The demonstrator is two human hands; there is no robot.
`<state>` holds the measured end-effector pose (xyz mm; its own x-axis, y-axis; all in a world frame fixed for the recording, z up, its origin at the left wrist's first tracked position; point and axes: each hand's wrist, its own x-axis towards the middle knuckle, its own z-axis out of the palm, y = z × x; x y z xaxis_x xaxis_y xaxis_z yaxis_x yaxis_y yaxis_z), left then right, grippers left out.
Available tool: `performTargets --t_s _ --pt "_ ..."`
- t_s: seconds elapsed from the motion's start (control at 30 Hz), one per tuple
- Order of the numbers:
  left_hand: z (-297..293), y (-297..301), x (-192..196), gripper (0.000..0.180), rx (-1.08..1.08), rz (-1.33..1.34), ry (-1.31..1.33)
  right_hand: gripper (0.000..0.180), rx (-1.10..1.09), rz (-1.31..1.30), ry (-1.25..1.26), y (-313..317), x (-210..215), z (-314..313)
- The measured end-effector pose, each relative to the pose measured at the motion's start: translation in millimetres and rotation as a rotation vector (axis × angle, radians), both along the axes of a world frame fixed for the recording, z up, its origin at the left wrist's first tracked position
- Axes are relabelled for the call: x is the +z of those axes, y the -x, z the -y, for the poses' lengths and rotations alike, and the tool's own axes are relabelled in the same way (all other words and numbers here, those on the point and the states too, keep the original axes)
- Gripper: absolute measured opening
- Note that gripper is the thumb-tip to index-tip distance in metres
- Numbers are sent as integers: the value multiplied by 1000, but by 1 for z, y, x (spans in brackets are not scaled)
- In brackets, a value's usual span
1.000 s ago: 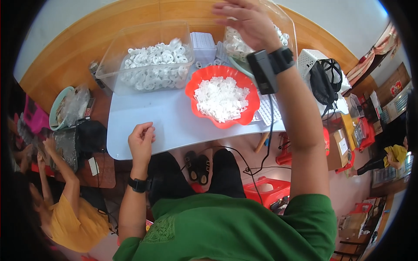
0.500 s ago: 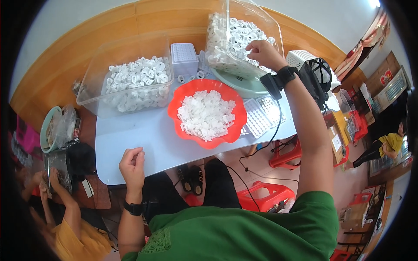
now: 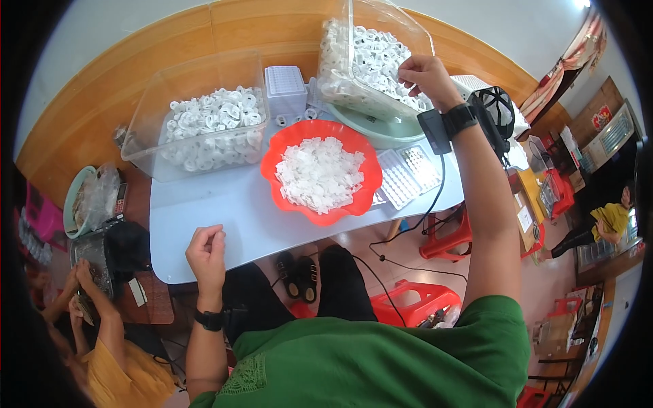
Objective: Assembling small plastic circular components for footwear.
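Note:
My right hand [image 3: 427, 79] hangs over the right side of a clear plastic bin [image 3: 391, 13], which is tilted and full of small white round parts [image 3: 376, 58]. Its fingers are bent together; whatever they hold is hidden. Under this bin sits a pale green basin [image 3: 381, 136]. Near the front edge of the pale blue table [image 3: 197, 214], my left hand [image 3: 206, 255] is curled closed, thumb against the fingers, and its content does not show. Between the hands stands a red scalloped bowl [image 3: 277, 187], heaped with translucent white flat pieces [image 3: 320, 175].
A second clear bin [image 3: 146, 149] of white parts stands at left, beside a stack of white trays [image 3: 286, 83]. Trays with rows of pieces [image 3: 400, 180] lie right of the bowl. A cable [image 3: 437, 204] hangs from my right wrist. A co-worker's hands [image 3: 80, 275] are at far left.
My right hand has shifted right and slightly nearer above the tilted bin. My left hand stays almost in place. The co-worker's hands at far left have moved a little.

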<state>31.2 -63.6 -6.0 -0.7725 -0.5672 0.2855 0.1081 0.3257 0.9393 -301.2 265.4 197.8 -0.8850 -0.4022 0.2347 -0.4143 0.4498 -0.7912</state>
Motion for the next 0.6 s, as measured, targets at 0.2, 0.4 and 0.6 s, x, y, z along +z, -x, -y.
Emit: performTargets --t_s 0.2,0.4,0.6 --pt "-5 -8 1 17 -6 -8 -87 11 295 301 425 -91 -7 -1" --pt "-64 -17 49 37 -444 -147 -131 20 644 722 762 -201 -93 28" --pt "-87 -21 77 37 -874 -91 -345 23 800 1057 987 -264 -156 54"
